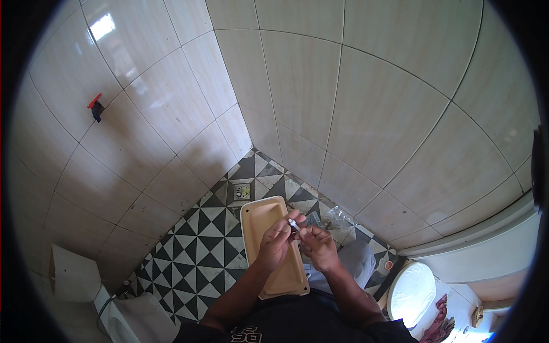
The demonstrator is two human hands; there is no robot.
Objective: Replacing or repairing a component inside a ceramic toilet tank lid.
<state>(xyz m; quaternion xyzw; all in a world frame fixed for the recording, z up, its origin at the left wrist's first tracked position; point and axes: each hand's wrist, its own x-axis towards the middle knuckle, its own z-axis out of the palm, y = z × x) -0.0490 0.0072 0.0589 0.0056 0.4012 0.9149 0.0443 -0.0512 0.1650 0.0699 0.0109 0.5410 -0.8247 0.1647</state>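
Observation:
A small white plastic fitting (293, 224), narrow like a bolt or plug, is held up between my two hands. My left hand (275, 243) pinches it from the left, the fingers closed around its upper end. On the other side my right hand (318, 247) grips near its lower end with bent fingers. Its exact kind is too small to make out. Below the hands lies a shallow, tan, rectangular hollow piece (280, 280) with a white rim and small holes at its corners. My forearms cover part of it.
Clear plastic wrapping (338, 216) lies by the far wall. A floor drain (242, 191) sits near the corner. A red-handled valve (95, 107) juts from the left wall. White toilet parts (140, 314) stand lower left; a round white lid (412, 291) and dark red cloth (440, 324) are at right.

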